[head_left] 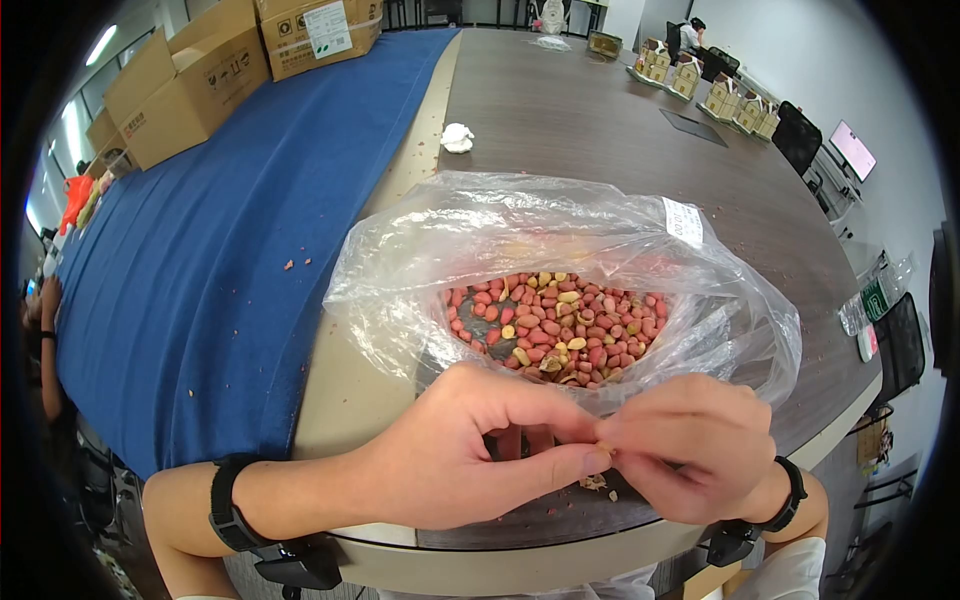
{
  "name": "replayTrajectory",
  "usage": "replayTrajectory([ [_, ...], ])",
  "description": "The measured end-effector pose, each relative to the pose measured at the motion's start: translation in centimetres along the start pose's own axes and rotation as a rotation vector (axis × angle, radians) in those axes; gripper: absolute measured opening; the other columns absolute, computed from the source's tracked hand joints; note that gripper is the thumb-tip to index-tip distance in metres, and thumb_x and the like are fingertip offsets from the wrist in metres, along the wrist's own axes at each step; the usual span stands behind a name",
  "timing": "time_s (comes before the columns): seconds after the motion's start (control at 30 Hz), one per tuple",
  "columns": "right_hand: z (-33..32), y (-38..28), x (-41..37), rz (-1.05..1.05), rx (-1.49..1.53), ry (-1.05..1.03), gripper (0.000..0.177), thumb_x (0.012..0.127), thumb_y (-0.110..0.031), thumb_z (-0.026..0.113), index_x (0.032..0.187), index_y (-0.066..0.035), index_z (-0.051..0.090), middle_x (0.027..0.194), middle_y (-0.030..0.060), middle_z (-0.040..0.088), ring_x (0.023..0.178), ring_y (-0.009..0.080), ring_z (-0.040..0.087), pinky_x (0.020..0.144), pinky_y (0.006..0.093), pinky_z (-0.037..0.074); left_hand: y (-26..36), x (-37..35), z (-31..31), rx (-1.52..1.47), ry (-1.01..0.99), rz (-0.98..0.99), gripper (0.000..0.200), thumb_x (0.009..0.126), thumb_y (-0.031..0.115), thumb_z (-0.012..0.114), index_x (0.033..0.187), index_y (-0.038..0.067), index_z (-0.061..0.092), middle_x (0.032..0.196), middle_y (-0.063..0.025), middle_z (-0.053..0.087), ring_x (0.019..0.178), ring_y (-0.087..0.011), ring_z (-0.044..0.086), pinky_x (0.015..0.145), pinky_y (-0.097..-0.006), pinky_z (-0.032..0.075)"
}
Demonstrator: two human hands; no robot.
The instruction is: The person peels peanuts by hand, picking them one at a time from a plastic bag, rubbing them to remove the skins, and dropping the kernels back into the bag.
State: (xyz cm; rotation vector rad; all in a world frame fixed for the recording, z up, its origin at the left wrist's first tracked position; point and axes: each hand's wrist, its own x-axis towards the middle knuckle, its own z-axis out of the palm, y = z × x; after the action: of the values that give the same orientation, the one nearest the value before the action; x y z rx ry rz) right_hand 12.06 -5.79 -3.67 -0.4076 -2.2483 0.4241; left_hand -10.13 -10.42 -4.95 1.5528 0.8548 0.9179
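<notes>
My left hand (pixel 500 440) and my right hand (pixel 690 445) meet over the near edge of the table, thumbs and fingertips pinched together. Between the fingertips shows a small yellowish bit of a peanut (pixel 606 449), mostly covered by the fingers. Just beyond my hands lies a clear plastic bag (pixel 400 255), its mouth spread open towards me. Inside is a heap of peanuts (pixel 560 325), most in red skins and several pale and bare. Below my fingertips, crumbs of shell or skin (pixel 593 482) lie on the table.
A blue cloth (pixel 220 240) covers the left side, with cardboard boxes (pixel 190 85) at its far end. A crumpled white tissue (pixel 457 138) sits behind the bag. Small model houses (pixel 735 105) line the far right edge; a plastic bottle (pixel 877 297) is at right. Another person's hand (pixel 48 300) shows far left.
</notes>
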Motion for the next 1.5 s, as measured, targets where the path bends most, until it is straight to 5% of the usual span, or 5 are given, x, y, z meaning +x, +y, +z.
replayTrajectory([
  [0.3,-0.25,0.3,-0.11,-0.03,0.013,0.053,0.025,0.069,0.001,0.083,0.092,-0.003,0.077,0.083,0.0074,0.072,0.065,0.017,0.069,0.055,0.0259,0.055,-0.33,-0.01,0.3,-0.083,0.017,0.017,0.017,0.093,0.004,0.069,0.109,-0.001,0.074,0.093,-0.0082,0.076,0.072,-0.0061,0.065,0.063,-0.0208,0.052],
  [0.37,-0.27,0.31,-0.09,-0.059,-0.008,0.058,0.026,0.069,0.001,0.083,0.093,-0.003,0.077,0.084,0.0073,0.072,0.065,0.0167,0.069,0.056,0.0258,0.055,0.07,-0.08,0.77,-0.165,0.061,-0.047,0.017,0.096,0.012,0.068,0.109,0.003,0.074,0.083,0.0016,0.071,0.068,-0.0001,0.053,0.058,-0.0188,0.043],
  [0.57,-0.25,0.07,0.04,-0.048,-0.034,0.022,0.026,0.069,0.0,0.084,0.094,-0.003,0.078,0.087,0.0071,0.072,0.067,0.0164,0.069,0.056,0.0255,0.055,-0.8,-0.08,0.6,-0.081,0.055,0.053,0.017,0.096,0.012,0.069,0.109,0.003,0.074,0.079,0.0036,0.068,0.065,0.0004,0.052,0.055,-0.0182,0.042],
  [0.67,-0.26,0.3,-0.11,-0.077,-0.045,0.014,0.026,0.068,0.0,0.084,0.094,-0.003,0.078,0.086,0.0067,0.071,0.065,0.0164,0.068,0.055,0.0254,0.055,-0.28,0.05,0.18,0.012,0.04,0.055,0.017,0.092,0.002,0.071,0.108,-0.001,0.073,0.092,-0.0063,0.075,0.072,-0.0053,0.065,0.062,-0.0203,0.052],
  [1.5,-0.34,0.01,-0.06,-0.043,-0.056,-0.023,0.025,0.067,0.003,0.081,0.091,-0.005,0.076,0.084,0.0064,0.073,0.065,0.0176,0.069,0.055,0.0269,0.055,-0.63,0.17,0.07,0.229,0.133,0.291,0.015,0.082,-0.002,0.071,0.097,0.0,0.073,0.077,-0.0051,0.072,0.057,-0.0064,0.061,0.048,-0.0203,0.046],
])
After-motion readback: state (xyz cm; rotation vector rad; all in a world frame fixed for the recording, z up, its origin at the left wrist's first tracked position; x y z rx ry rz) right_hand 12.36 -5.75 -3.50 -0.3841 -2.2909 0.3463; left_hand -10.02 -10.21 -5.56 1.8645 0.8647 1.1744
